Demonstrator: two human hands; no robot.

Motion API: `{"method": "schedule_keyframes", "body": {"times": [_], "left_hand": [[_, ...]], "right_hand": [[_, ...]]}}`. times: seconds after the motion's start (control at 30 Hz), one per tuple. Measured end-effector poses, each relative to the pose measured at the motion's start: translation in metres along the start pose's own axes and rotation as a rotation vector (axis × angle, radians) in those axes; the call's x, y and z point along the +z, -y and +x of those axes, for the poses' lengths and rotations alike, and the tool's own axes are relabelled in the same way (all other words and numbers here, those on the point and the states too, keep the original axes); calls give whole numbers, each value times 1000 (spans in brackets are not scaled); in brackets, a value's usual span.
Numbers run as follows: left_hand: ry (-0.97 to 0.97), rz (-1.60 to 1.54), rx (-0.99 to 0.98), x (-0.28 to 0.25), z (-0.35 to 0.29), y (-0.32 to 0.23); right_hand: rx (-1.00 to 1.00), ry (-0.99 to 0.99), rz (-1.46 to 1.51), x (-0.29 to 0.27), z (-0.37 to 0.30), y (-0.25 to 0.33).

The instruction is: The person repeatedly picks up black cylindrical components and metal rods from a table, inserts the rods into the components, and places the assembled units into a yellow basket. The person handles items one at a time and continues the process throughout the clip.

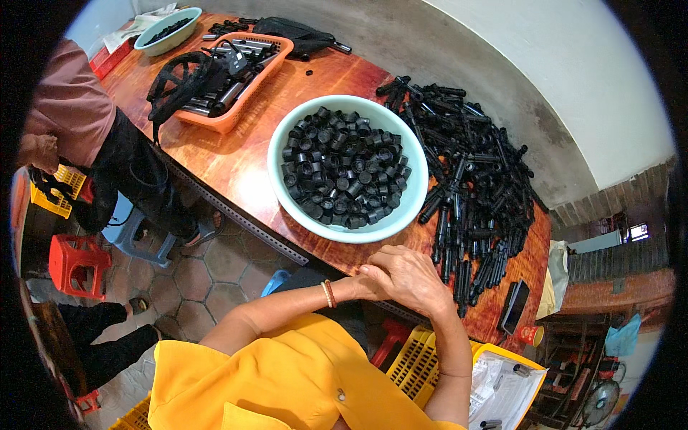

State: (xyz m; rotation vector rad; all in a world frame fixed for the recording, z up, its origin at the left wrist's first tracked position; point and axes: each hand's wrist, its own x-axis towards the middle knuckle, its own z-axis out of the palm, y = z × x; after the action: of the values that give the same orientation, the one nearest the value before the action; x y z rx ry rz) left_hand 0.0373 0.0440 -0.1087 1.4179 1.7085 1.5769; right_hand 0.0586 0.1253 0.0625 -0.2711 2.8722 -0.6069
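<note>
At the front edge of the table, my two hands rest folded together, close below a big pale-blue basin. My right hand lies on top, its fingers bent and closed over my left hand. The left hand's fingers are hidden beneath it. No tool or part shows in either hand. Many small black caps fill the basin. Right of it spreads a heap of black tube-shaped parts, some lined up near my right hand.
An orange basket of black and metallic tubes stands at the back left. A phone lies by the right edge, beside a red cup. A person stands left. Stools and yellow crates are below the table.
</note>
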Motion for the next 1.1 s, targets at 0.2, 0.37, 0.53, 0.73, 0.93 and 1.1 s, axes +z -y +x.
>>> {"method": "schedule_keyframes", "body": {"times": [0.2, 0.37, 0.53, 0.73, 0.93, 1.1], "left_hand": [[11, 16, 2, -1, 0, 2], [17, 17, 13, -1, 3, 2], [24, 17, 20, 0, 7, 4], [37, 16, 19, 3, 8, 2], [31, 11, 28, 6, 18, 2], [36, 0, 73, 9, 31, 4]], "right_hand": [[-12, -25, -9, 3, 1, 0], [-13, 0, -54, 5, 2, -2], [52, 5, -59, 2, 5, 2], [71, -25, 47, -1, -1, -7], [57, 4, 58, -26, 1, -11], [69, 22, -14, -22, 5, -23]]}}
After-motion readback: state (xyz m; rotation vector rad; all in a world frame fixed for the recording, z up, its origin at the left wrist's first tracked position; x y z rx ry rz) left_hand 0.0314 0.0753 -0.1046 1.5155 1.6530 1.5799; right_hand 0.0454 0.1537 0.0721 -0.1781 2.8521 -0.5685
